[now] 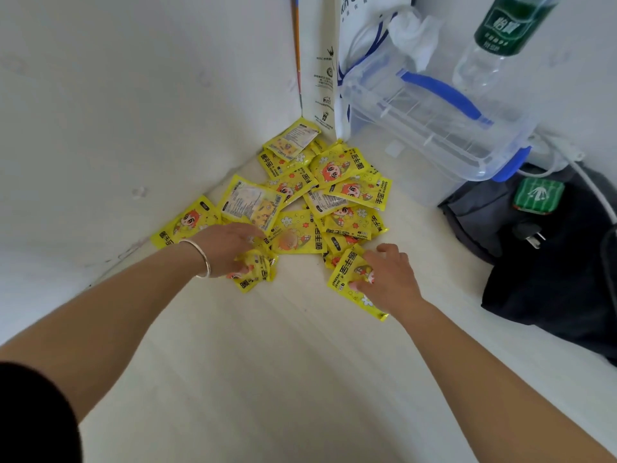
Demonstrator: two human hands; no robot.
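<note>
Several yellow hand-warmer packets (pixel 300 192) lie heaped in the corner of a pale surface, against a white wall. My left hand (pixel 230 245), with a silver bangle on its wrist, grips a crumpled bunch of the packets (pixel 257 269) at the pile's near left edge. My right hand (pixel 390 279) pinches one packet (pixel 347 275) at the pile's near right edge, thumb on top of it.
A clear plastic box (pixel 434 128) with blue handle and clips stands behind the pile to the right. Beside it are a white paper bag (pixel 334 78), a green-labelled water bottle (pixel 494 38), a dark bag (pixel 551 262) bearing a green case (pixel 538 196), and a white cable (pixel 591 185).
</note>
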